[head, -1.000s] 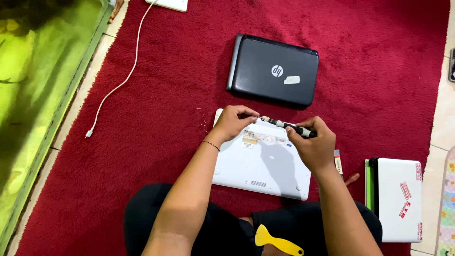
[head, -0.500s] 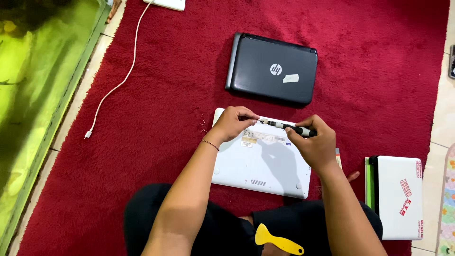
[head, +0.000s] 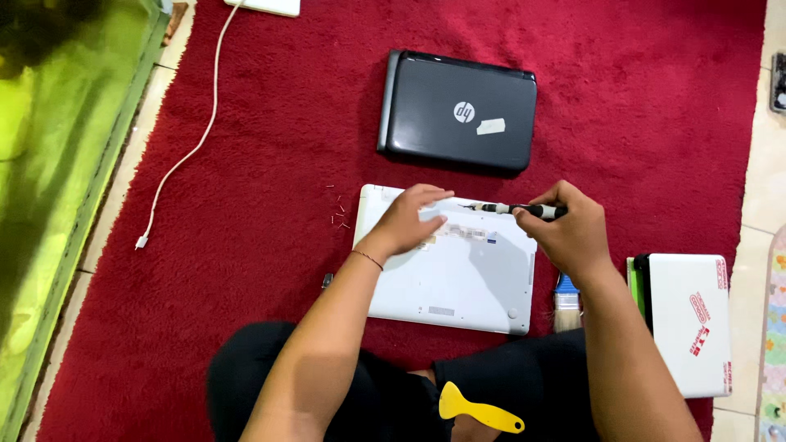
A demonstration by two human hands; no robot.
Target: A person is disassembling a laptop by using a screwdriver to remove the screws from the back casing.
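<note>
A red carpet point(head: 639, 106) spreads under everything, well beyond the fingers on all sides. Beyond the fingertips lies a shut dark laptop point(head: 458, 110), apart from both hands. Directly under the fingers lies a white laptop point(head: 458, 278), turned underside up, its far edge at the fingertips and its near edge toward the knees. Out past the right wrist sits a white box point(head: 688, 323) at the carpet's edge. A white cable point(head: 192, 147) runs well off beyond the left fingers.

The left hand point(head: 409, 221) rests flat on the white laptop's far left part, fingers point(head: 430, 196) loosely spread and pressing down, gripping nothing. The right hand point(head: 573, 233) is curled around a black screwdriver point(head: 516, 209), which lies nearly level, its tip pointing toward the left fingertips over the laptop's far edge.

Below the right wrist a brush point(head: 566, 303) lies beside the white laptop. A yellow pry tool point(head: 475, 409) rests on the lap. Tiny screws point(head: 338, 211) lie scattered on the carpet just left of the left fingers.
</note>
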